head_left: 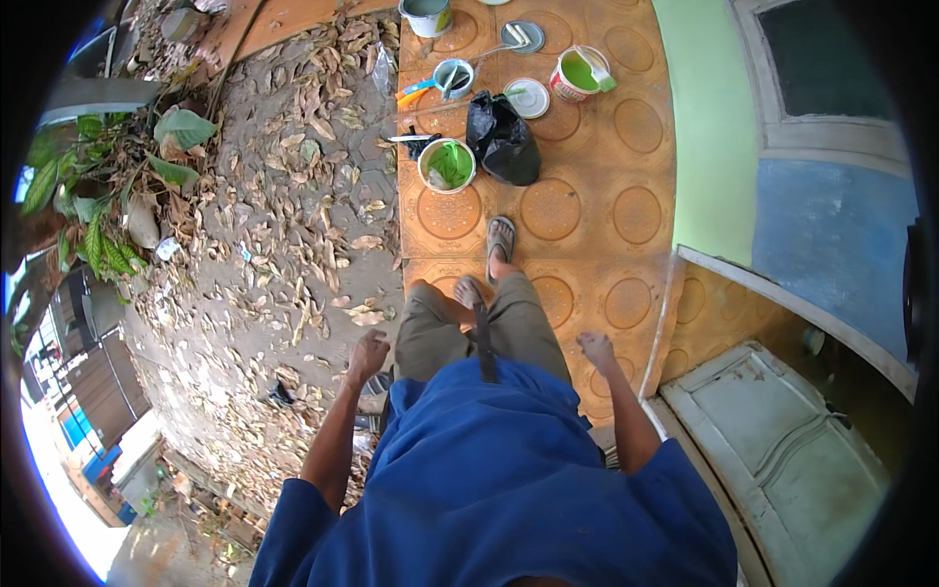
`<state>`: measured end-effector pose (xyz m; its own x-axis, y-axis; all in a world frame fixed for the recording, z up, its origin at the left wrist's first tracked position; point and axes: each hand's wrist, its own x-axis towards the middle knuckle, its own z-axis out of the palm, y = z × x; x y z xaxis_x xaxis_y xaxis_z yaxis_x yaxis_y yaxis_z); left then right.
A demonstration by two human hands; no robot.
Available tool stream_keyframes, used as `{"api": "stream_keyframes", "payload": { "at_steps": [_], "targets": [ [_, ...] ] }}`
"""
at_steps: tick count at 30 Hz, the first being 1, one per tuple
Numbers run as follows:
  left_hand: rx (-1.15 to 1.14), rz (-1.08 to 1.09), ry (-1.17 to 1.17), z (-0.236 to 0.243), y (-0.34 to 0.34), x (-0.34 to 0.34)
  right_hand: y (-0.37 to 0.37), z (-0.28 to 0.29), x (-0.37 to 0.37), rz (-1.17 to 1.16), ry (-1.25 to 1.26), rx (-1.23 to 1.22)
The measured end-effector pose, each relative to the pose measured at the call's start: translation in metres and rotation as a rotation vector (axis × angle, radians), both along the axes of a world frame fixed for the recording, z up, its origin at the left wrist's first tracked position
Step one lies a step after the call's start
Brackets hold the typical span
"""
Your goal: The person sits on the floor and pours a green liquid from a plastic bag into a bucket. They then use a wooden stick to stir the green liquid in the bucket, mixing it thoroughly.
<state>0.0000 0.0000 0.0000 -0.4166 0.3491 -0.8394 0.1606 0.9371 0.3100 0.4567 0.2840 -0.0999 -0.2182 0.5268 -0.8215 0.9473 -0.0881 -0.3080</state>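
My left hand [369, 354] hangs beside my left thigh, above the leaf-strewn ground, with its fingers loosely bent and nothing seen in it. Out past my right thigh, my right hand [596, 349] is over the orange tiles, also loosely bent and holding nothing visible. Ahead of my sandalled feet stands a bucket of green paint [447, 165]. A black plastic bag [503, 139] sits against its right side. Farther off are a small blue-rimmed paint pot [453, 76] with tools across it and a second green paint bucket [578, 75] with a brush on its rim.
A white lid [528, 98] and a grey lid [523, 37] with a roller lie on the tiled floor [638, 215]. Another bucket [425, 16] stands farther away. Right of me are a green wall [712, 127] and an old pale door panel [782, 445]. Plants [108, 235] grow at left.
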Motion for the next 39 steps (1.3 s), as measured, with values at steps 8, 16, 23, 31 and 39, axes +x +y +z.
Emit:
{"api": "stream_keyframes", "payload": {
  "at_steps": [8, 16, 23, 31, 39],
  "targets": [
    [0.144, -0.257, 0.209, -0.092, 0.084, -0.106, 0.057, 0.002, -0.183, -0.264, 0.265, 0.126],
    [0.232, -0.313, 0.184, -0.238, 0.16, -0.181, 0.026, -0.093, -0.34, -0.21, 0.422, 0.074],
    [0.302, -0.247, 0.295, -0.383, 0.228, -0.206, 0.027, -0.231, -0.419, -0.251, 0.502, 0.096],
    [0.484, -0.035, 0.483, -0.49, 0.304, -0.22, 0.06, -0.349, -0.483, -0.276, 0.573, 0.408],
    [0.856, 0.143, 0.455, -0.57, 0.319, -0.214, 0.098, -0.449, -0.532, -0.294, 0.413, 0.683]
  ]
}}
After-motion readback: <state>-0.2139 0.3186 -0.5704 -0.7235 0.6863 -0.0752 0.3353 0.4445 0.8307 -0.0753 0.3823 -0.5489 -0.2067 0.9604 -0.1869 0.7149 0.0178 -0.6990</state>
